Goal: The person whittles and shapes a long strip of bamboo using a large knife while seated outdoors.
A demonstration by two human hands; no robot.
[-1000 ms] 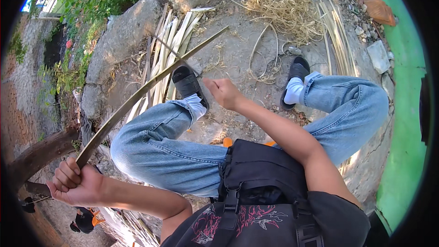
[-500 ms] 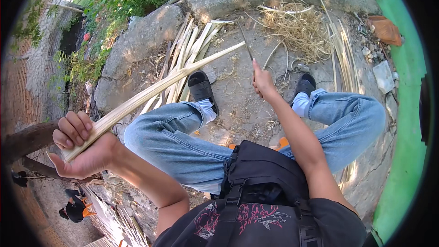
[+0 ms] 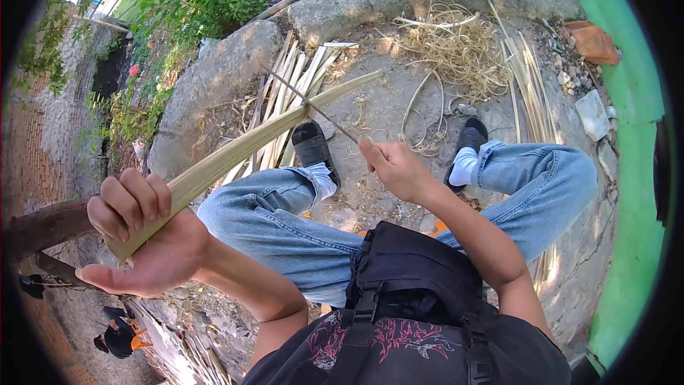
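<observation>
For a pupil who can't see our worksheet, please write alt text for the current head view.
A person's left hand holds a long pale strip; the right hand holds a thin dark blade crossing it in view. Nearby lie more strips and a tangled fibrous heap.

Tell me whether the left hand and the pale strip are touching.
Touching. The head view shows the pale strip with its near end held in the left hand, no gap between them.

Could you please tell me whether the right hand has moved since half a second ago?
Yes: the right hand has moved away from the shavings pile, toward the picture's lower edge.
</observation>
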